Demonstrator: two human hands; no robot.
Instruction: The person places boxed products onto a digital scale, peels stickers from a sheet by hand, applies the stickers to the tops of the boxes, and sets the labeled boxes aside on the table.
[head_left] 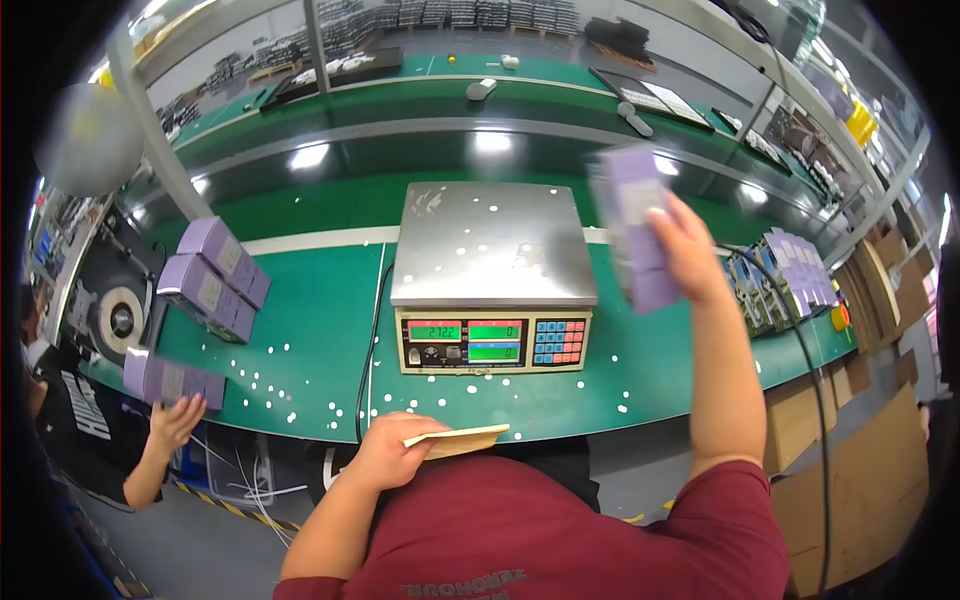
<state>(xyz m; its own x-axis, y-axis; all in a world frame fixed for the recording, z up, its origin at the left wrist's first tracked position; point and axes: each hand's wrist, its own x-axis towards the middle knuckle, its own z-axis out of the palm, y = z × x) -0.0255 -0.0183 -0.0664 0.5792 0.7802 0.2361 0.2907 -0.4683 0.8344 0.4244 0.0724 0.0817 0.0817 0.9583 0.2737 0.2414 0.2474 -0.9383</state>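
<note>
My right hand (688, 250) is closed around a purple box (632, 215), smeared by motion, raised to the right of the weighing scale (490, 250). The scale's metal platform carries only a few small white dots, and its green displays are lit. Near the front edge of the table, my left hand (392, 450) pinches a thin yellow pad of paper (462, 441) close to my body. Small white round dots (285, 385) lie scattered over the green table top.
Two purple boxes (208, 290) stand at the left. A co-worker's hand (177, 420) holds another purple box (170, 380) there. More purple boxes (797, 265) are grouped at the right, near a black cable (815, 400). Behind the scale runs a dark conveyor (400, 150).
</note>
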